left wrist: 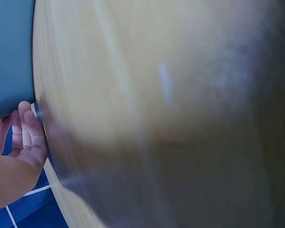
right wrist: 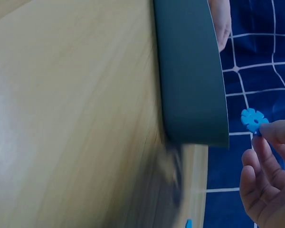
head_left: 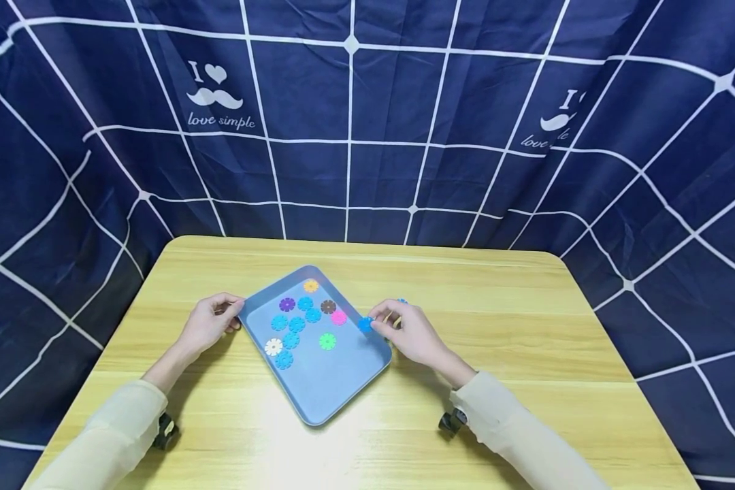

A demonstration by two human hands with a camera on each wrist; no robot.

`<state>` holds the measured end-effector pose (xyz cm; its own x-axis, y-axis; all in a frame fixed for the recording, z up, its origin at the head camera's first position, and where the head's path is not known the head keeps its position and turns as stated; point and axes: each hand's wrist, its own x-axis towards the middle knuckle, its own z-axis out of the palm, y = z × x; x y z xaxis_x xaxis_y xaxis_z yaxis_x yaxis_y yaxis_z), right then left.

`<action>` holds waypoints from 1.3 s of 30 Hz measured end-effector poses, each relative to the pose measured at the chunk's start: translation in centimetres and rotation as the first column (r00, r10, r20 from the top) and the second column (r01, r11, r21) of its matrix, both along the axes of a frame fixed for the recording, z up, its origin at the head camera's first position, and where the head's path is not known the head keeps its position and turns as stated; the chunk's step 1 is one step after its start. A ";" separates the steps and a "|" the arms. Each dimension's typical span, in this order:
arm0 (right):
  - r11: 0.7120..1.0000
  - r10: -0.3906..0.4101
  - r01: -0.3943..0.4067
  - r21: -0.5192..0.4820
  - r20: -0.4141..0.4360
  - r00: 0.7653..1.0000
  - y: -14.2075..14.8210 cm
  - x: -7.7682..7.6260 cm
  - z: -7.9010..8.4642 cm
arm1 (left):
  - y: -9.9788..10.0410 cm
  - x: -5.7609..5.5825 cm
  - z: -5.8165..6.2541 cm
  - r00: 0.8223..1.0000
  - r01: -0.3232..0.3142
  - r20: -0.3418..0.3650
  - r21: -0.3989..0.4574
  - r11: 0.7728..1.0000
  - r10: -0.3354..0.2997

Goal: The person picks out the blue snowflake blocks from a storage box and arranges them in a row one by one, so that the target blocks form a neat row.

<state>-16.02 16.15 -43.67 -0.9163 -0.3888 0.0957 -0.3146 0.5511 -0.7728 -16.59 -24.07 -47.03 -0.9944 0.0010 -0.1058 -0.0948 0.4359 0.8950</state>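
Notched, flat blue disc (head_left: pixel 365 324) in right hand (head_left: pixel 413 333), near round-cornered tray (head_left: pixel 324 384)

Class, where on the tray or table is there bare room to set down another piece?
In the tray, the patch between the green disc and the nearest corner is bare. On the table, open wood lies right of the right hand, and between the tray and the blue cloth. The crowded part is where light-blue discs cluster.

The head view was bright; glare whitened the desk (head_left: pixel 404 401) nearer than the hands (head_left: pixel 211 321), which cast soft shadows. Both wrist views were dimmer, the desk blurred beside the hands.
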 end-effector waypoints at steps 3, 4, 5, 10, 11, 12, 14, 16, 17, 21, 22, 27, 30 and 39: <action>1.000 -0.018 0.018 -0.002 -0.011 1.000 0.6 -0.1 -0.1 | 0.0 0.0 0.0 1.000 0.001 -0.001 -0.003 1.000 -0.001; 1.000 -0.025 0.025 -0.001 -0.016 1.000 0.7 -0.1 -0.1 | 0.0 0.0 0.0 1.000 0.002 -0.002 -0.004 1.000 -0.002; 1.000 -0.032 0.031 -0.003 -0.019 0.999 0.9 -0.2 -0.1 | 0.0 0.0 0.0 1.000 0.002 -0.003 -0.005 1.000 -0.002; 0.998 -0.057 0.057 -0.010 -0.025 0.998 1.7 -0.3 0.0 | 0.0 0.0 0.0 1.000 0.002 -0.012 -0.009 1.000 -0.002; 0.998 -0.062 0.061 -0.015 -0.021 0.998 1.8 -0.3 0.0 | 0.0 0.0 0.0 1.000 0.002 -0.012 -0.010 1.000 -0.002; 0.998 -0.066 0.065 -0.019 -0.017 0.998 2.0 -0.3 0.1 | 0.0 0.0 0.0 1.000 0.002 -0.012 -0.012 1.000 -0.002; 0.997 -0.077 0.077 -0.027 -0.004 0.997 2.3 -0.4 0.2 | 0.0 0.0 0.2 1.000 0.001 -0.010 -0.015 1.000 -0.001; 0.995 -0.089 0.089 -0.034 0.003 0.996 2.6 -0.5 0.4 | 0.0 0.0 0.3 1.000 0.002 -0.007 -0.014 1.000 -0.002; 0.995 -0.098 0.098 -0.036 0.007 0.995 2.8 -0.6 0.4 | 0.0 0.0 0.3 1.000 0.002 -0.005 -0.013 1.000 -0.002; 0.992 -0.124 0.125 -0.032 0.009 0.992 3.7 -0.9 0.5 | 0.0 0.0 0.5 1.000 0.003 -0.003 -0.009 1.000 -0.003; 0.991 -0.133 0.133 -0.031 0.010 0.991 3.9 -1.1 0.5 | 0.0 0.0 0.5 1.000 0.005 -0.004 -0.009 1.000 -0.005; 0.985 -0.169 0.169 -0.015 0.004 0.986 5.1 -1.8 0.1 | 0.1 -0.1 0.5 1.000 0.003 -0.001 0.000 1.000 -0.003; 0.981 -0.191 0.191 -0.013 0.015 0.981 5.9 -2.3 -0.3 | 0.1 -0.1 0.5 1.000 0.001 0.011 0.006 1.000 -0.001; 0.965 -0.257 0.261 -0.030 0.108 0.960 7.7 -3.8 -1.6 | 0.1 0.0 0.6 1.000 0.006 0.014 0.012 1.000 -0.007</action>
